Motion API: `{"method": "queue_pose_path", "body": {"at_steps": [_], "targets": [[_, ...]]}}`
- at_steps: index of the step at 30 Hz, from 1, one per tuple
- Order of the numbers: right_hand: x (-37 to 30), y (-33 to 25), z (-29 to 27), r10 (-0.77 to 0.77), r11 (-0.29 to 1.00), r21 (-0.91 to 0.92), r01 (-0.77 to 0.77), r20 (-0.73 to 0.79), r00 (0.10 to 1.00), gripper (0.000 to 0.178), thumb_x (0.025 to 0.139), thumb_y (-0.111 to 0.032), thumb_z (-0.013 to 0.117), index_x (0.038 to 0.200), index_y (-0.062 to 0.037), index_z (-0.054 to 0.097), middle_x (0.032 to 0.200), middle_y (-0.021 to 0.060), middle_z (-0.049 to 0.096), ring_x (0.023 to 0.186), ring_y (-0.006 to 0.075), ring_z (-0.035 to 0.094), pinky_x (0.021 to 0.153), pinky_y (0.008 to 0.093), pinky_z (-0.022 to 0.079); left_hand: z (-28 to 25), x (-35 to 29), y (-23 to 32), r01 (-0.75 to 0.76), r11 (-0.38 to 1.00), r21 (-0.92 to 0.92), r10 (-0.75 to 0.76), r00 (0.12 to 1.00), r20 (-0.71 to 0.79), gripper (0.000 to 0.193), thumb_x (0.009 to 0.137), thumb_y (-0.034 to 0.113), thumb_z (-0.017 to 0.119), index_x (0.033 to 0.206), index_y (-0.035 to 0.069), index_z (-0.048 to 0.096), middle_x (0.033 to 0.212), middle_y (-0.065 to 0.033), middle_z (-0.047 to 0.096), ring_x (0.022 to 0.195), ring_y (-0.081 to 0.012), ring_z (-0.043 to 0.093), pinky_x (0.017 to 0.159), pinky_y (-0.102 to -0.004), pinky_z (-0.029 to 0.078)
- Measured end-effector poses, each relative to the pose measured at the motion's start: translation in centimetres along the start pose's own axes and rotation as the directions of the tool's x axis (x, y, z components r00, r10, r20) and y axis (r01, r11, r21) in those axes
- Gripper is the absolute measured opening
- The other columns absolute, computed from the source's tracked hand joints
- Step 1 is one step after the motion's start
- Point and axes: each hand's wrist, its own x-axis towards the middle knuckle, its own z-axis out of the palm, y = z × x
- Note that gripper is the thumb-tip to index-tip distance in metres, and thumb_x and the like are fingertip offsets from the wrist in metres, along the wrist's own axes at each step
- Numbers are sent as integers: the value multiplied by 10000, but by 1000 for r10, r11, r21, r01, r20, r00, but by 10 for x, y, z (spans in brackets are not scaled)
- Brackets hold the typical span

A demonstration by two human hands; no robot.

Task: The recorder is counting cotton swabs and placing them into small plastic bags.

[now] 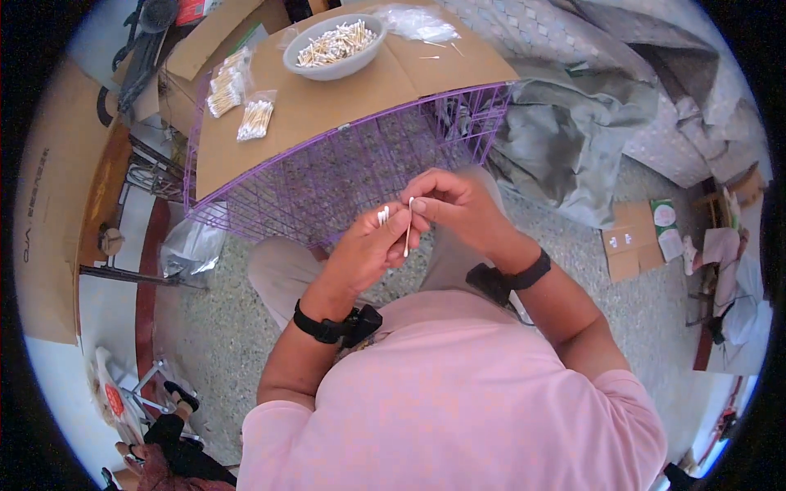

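Note:
Both of my hands meet in front of my lap. My left hand point(372, 245) is closed around a few cotton swabs point(383, 216), whose white tips stick out above its fingers. Between the two hands a single cotton swab point(408, 233) stands nearly upright. My right hand point(458, 209) pinches that swab near its upper tip with thumb and forefinger, and my left thumb lies against its stick. Beyond the hands, a grey bowl point(296, 67) heaped with loose cotton swabs point(336, 45) rests on a cardboard sheet point(327, 106).
Under the cardboard is a purple wire cage point(327, 180). Clear bags of swabs point(255, 119) lie left of the bowl, with crumpled clear plastic bags point(417, 22) to its right. Grey sheeting point(573, 131) hangs at the right. Other people point(176, 434) sit at the lower left and far right.

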Motion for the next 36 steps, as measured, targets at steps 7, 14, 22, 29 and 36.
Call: {"method": "queue_pose_path", "body": {"at_steps": [7, 14, 22, 29, 36], "targets": [[-6, 1, 1, 5, 1000, 5, -5, -24, 1000, 101, 914, -86, 561, 978, -12, 588, 758, 23, 599, 662, 91, 589, 597, 236, 480, 1, 5, -17, -130, 972, 195, 138, 990, -27, 360, 983, 350, 439, 968, 25, 593, 775, -19, 576, 596, -57, 474, 520, -182, 363], [-3, -5, 1, 32, 995, -96, -33, -11, 999, 107, 890, -110, 597, 937, -21, 632, 881, 37, 618, 773, 97, 596, 668, 239, 479, 6, -1, -7, 78, 997, -24, -77, 996, 46, 399, 977, 397, 427, 884, 36, 567, 747, -14, 560, 549, -89, 468, 474, -211, 357], [5, -2, -1, -123, 907, -396, 142, 73, 990, 87, 836, -73, 636, 906, -50, 682, 968, 57, 632, 913, 139, 590, 783, 277, 474, 1, -4, -9, 180, 968, -175, -160, 980, 119, 360, 948, 379, 511, 783, 60, 530, 645, 24, 456, 464, -29, 311, 410, -184, 241], [7, 0, 3, -174, 862, -465, 202, 103, 979, 123, 807, -65, 643, 925, -51, 674, 930, 60, 641, 907, 184, 607, 788, 296, 479, -2, -5, -8, 213, 956, -199, -202, 977, 74, 350, 943, 365, 524, 756, 70, 511, 624, 25, 442, 464, -33, 318, 403, -178, 248], [7, -1, -1, -212, 780, -550, 300, 219, 952, 142, 831, -70, 637, 966, -51, 675, 993, 78, 622, 918, 189, 603, 784, 289, 474, -7, -4, -23, 72, 988, -135, -47, 983, 179, 381, 942, 401, 508, 702, 108, 466, 564, 36, 379, 474, -61, 351, 416, -219, 300]]}}
